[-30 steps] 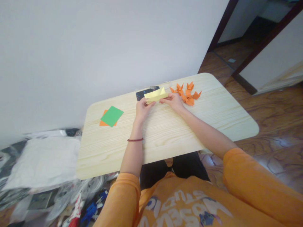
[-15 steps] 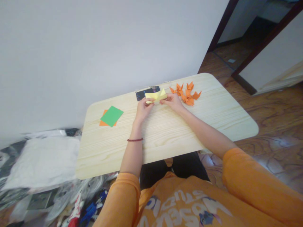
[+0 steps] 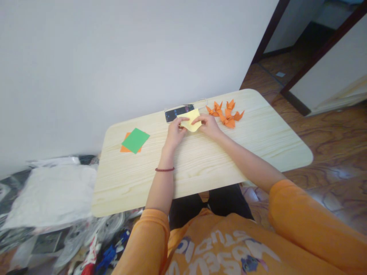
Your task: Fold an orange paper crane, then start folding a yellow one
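A folded yellow paper (image 3: 190, 120) is held between the left hand (image 3: 175, 132) and the right hand (image 3: 209, 126), above the far part of the table (image 3: 137, 185) and just in front of a phone (image 3: 177, 113). Each grip is pressed closed, with the paper pinched from either side by the fingertips and only a narrow gap left between the hands. Whether the paper touches the table cannot be told. The far table edge is met by a white wall (image 3: 114, 65). Folded orange paper pieces (image 3: 226, 116) are placed just beside the right hand, and a green sheet (image 3: 135, 140) is laid over an orange sheet (image 3: 125, 143), well left of the left hand. A wide stretch of table is left between the hands and the near edge.
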Available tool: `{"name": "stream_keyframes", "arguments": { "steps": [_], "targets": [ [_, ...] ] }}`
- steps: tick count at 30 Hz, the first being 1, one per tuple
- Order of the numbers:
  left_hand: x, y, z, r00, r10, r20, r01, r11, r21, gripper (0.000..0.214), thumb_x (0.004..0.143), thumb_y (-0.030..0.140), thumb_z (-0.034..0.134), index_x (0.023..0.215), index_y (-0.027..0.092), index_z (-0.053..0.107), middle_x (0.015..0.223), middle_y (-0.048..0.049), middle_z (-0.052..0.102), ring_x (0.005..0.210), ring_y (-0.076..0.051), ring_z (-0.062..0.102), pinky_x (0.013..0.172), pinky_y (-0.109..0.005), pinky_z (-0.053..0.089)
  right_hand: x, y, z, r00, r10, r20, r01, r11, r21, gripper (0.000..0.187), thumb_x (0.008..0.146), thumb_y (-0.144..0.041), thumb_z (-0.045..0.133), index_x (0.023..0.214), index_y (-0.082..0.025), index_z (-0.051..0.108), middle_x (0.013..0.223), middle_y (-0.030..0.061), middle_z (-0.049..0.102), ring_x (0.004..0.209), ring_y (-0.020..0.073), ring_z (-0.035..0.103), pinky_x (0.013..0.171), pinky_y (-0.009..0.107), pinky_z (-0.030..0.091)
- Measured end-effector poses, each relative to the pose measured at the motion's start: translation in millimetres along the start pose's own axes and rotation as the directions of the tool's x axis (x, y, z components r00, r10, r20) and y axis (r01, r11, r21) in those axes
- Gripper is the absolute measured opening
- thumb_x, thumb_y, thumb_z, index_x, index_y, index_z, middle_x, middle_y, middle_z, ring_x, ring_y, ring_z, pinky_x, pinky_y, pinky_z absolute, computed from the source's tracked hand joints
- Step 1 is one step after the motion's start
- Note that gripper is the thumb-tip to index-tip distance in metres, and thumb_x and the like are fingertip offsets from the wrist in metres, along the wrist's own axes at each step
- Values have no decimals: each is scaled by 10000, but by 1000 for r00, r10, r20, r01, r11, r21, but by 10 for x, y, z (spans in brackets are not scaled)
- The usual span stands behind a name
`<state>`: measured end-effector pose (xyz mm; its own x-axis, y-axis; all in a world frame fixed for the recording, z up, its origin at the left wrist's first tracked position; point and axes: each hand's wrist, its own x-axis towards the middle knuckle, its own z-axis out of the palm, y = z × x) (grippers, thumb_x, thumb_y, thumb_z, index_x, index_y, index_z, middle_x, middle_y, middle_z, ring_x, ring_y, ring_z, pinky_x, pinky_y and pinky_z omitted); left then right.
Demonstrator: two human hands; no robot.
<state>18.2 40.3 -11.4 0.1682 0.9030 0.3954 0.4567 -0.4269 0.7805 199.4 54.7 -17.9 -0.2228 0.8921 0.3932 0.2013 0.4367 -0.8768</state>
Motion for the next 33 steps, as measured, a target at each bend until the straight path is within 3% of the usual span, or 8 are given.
{"name": "stream_keyframes", "arguments": {
  "steps": [5, 13, 17, 27, 30, 33],
  "targets": [
    [-12, 11, -21, 998, 68, -7, -68, 998, 8, 389, 673, -42, 535, 953, 194, 664, 970, -35, 664, 890, -141, 609, 720, -232, 518, -1, -31, -5, 1000, -14, 14, 14, 998, -63, 260, 640, -49, 571, 774, -170, 757, 926, 71, 698, 817, 178, 641, 703, 285, 496],
    [-10, -22, -20, 997, 79, -3, -79, 996, 46, 329, 740, -38, 492, 828, 195, 706, 883, -33, 561, 847, -131, 586, 718, -235, 515, -7, -90, -11, 1000, -7, 21, 11, 982, -190, 286, 646, -18, 549, 764, -179, 754, 868, 51, 704, 688, 140, 599, 652, 259, 477],
    [-6, -58, -26, 997, 76, 34, -77, 996, 34, 262, 809, 48, 520, 880, 206, 717, 900, -41, 566, 848, -139, 582, 731, -251, 514, -3, -92, -21, 1000, 13, 9, -11, 984, -177, 280, 647, -27, 550, 770, -177, 753, 869, 48, 707, 687, 138, 598, 647, 254, 474],
    [12, -60, -7, 997, -26, -68, 23, 999, -49, 135, 840, 251, 614, 865, 192, 733, 807, -34, 640, 770, -147, 607, 697, -263, 496, 20, 8, 29, 987, 161, -9, -158, 975, 154, 116, 664, -165, 645, 737, -165, 735, 842, 44, 709, 699, 143, 628, 690, 276, 501],
    [6, -64, 35, 988, -88, -129, 66, 984, -166, 147, 814, 240, 633, 940, 186, 688, 889, -39, 691, 785, -149, 636, 723, -272, 514, 28, 20, 44, 978, 211, 8, -207, 951, 228, 108, 650, -172, 651, 726, -161, 726, 755, 28, 691, 641, 126, 605, 658, 267, 499],
    [-3, -60, 56, 980, -94, -174, 63, 983, -174, 266, 804, 247, 652, 1066, 210, 621, 843, -19, 692, 741, -136, 643, 701, -254, 509, 30, 9, 49, 975, 223, 20, -220, 940, 259, 98, 651, -172, 647, 716, -162, 721, 735, 22, 678, 656, 122, 601, 668, 263, 512]
  ]
}}
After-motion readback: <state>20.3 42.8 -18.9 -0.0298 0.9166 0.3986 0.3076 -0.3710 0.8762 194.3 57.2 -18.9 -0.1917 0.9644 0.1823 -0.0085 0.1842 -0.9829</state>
